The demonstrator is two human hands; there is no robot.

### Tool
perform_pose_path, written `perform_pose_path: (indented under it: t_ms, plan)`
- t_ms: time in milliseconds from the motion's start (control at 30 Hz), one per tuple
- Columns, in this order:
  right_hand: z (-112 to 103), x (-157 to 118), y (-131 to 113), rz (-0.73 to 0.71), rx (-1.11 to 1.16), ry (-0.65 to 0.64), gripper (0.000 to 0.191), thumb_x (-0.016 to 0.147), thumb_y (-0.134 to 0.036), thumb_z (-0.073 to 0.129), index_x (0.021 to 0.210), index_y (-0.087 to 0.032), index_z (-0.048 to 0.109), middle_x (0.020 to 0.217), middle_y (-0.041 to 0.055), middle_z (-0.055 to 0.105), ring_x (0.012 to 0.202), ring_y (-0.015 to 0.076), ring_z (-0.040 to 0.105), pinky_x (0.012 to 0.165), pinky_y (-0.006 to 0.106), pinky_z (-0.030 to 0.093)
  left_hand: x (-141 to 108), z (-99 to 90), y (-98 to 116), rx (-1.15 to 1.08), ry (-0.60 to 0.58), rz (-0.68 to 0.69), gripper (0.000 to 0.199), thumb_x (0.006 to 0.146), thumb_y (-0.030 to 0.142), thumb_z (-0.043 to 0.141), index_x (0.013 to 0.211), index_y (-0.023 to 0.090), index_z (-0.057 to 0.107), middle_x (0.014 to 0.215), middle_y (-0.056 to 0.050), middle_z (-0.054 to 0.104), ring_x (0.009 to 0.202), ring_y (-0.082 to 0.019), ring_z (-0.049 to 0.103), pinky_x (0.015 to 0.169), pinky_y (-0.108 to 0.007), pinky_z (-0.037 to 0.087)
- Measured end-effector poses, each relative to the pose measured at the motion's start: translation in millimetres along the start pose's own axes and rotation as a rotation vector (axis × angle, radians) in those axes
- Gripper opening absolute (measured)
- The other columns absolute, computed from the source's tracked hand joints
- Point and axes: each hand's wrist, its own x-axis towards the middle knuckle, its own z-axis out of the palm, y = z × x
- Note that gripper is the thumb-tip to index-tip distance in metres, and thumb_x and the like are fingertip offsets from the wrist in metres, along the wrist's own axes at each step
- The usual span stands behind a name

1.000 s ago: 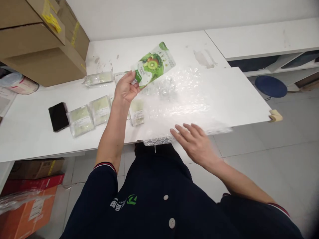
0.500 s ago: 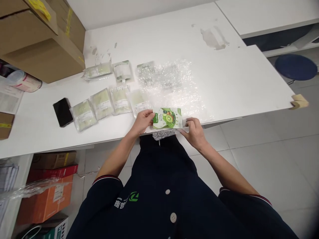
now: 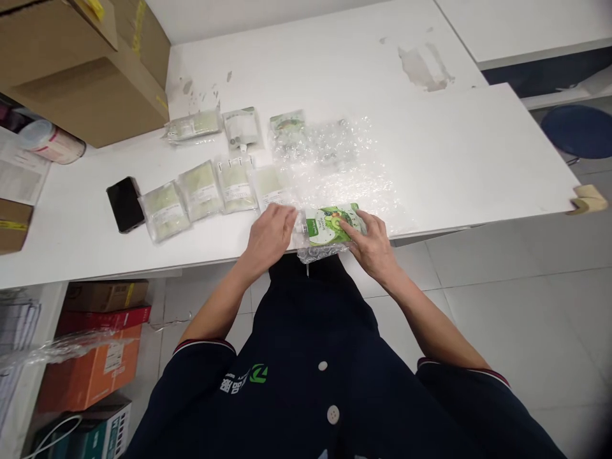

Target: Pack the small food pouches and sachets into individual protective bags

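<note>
A green-and-white smoothie pouch [image 3: 329,224] with a kiwi picture lies at the table's front edge, its spout end toward the left. My right hand [image 3: 375,245] grips its right end, thumb over the printed front. Beneath the pouch, bubble wrap [image 3: 318,253] hangs over the edge, and more bubble wrap [image 3: 368,185] spreads behind it. Just left of the pouch is my left hand [image 3: 271,236], its fingers closed together; what they pinch, if anything, is hidden. Close behind that hand lies a wrapped pale-green pouch [image 3: 270,185].
Several wrapped pouches [image 3: 201,189] line the left side, beside a black phone [image 3: 125,204]. Behind them are another wrapped pouch [image 3: 194,125], a white-backed pouch [image 3: 242,129] and one under bubble wrap [image 3: 287,131]. A large cardboard box [image 3: 90,95] stands back left.
My left hand has let go of the pouch's left end and closed its fingers beside it. My right hand has moved onto the pouch's right end. The pouch has shifted slightly right.
</note>
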Motion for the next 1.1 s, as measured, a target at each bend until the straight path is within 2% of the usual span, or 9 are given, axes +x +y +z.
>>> perform_pose_path:
  t_ms: [100,167,300,500,633,767,900,1000,1100]
  plan:
    - [-2,1,-3,-0.019,-0.017,-0.048,0.052,0.094,-0.024,0.045,0.146,-0.03,0.044,0.152,0.0135,0.037,0.138,0.0391,0.032,0.103,0.061,0.039,-30,17.5,-7,0.154,-0.108,0.209,0.044,0.085,0.056,0.059,0.109,0.021,0.065,0.107,-0.013,0.063,0.105,-0.029,0.057,0.094,-0.046,0.048]
    - [-2,1,-3,-0.037,-0.016,-0.091,0.054,0.094,-0.023,0.044,0.148,-0.029,0.041,0.153,0.0128,0.038,0.139,0.0397,0.032,0.104,0.061,0.037,-44,36.4,-14,0.238,-0.047,0.275,0.043,0.081,0.054,0.066,0.109,0.021,0.066,0.113,-0.016,0.062,0.112,-0.033,0.056,0.099,-0.052,0.045]
    - [-2,3,4,-0.088,-0.016,-0.145,0.052,0.095,-0.026,0.044,0.146,-0.032,0.044,0.157,0.008,0.035,0.138,0.0396,0.034,0.106,0.062,0.035,-48,62.1,-31,0.239,0.085,0.276,0.018,0.092,0.029,0.054,0.1,0.028,0.07,0.111,-0.011,0.067,0.115,-0.029,0.058,0.103,-0.054,0.043]
    - [-5,1,12,-0.141,-0.017,-0.149,0.045,0.096,-0.024,0.044,0.14,-0.031,0.053,0.153,0.0064,0.042,0.133,0.0357,0.042,0.105,0.059,0.038,-36,64.7,-46,0.085,0.151,0.341,0.016,0.092,0.021,0.053,0.091,0.023,0.07,0.118,-0.012,0.069,0.123,-0.028,0.057,0.102,-0.052,0.044]
    - [-8,-4,10,-0.173,-0.052,-0.133,0.05,0.094,-0.019,0.045,0.142,-0.033,0.052,0.15,0.0049,0.047,0.133,0.0381,0.042,0.1,0.058,0.043,-33,66.4,-47,0.057,0.107,0.415,0.018,0.092,0.019,0.053,0.1,0.021,0.068,0.129,-0.012,0.065,0.131,-0.027,0.053,0.106,-0.051,0.044]
    - [-32,0,7,-0.255,-0.062,-0.188,0.06,0.092,-0.008,0.036,0.147,-0.031,0.045,0.148,0.0046,0.049,0.128,0.0357,0.048,0.098,0.056,0.045,-29,60.1,-42,0.029,0.088,0.387,0.023,0.092,0.02,0.052,0.104,0.026,0.071,0.12,-0.007,0.071,0.122,-0.024,0.059,0.101,-0.047,0.048]
    - [-73,24,5,-0.283,-0.036,-0.23,0.044,0.096,-0.018,0.037,0.133,-0.031,0.058,0.131,0.0051,0.064,0.129,0.0354,0.046,0.098,0.055,0.041,-25,45.1,-30,-0.115,0.119,0.293,0.024,0.092,0.023,0.051,0.106,0.025,0.071,0.112,-0.006,0.073,0.107,-0.022,0.062,0.094,-0.042,0.05]
    - [-91,57,8,-0.242,0.0,-0.343,0.036,0.1,-0.032,0.033,0.111,-0.024,0.066,0.103,0.0105,0.071,0.104,0.0316,0.059,0.083,0.045,0.045,-8,33.4,-18,-0.183,0.138,0.136,0.02,0.093,0.03,0.053,0.098,0.025,0.071,0.097,-0.005,0.073,0.096,-0.021,0.061,0.086,-0.036,0.048]
    - [-89,97,20,-0.114,0.046,-0.461,0.041,0.1,-0.045,0.031,0.09,-0.021,0.062,0.08,0.0082,0.066,0.073,0.0234,0.057,0.065,0.035,0.04,24,26.9,-13,-0.24,0.165,-0.036,0.024,0.092,0.036,0.055,0.077,0.023,0.067,0.073,-0.003,0.063,0.077,-0.019,0.059,0.078,-0.03,0.044]
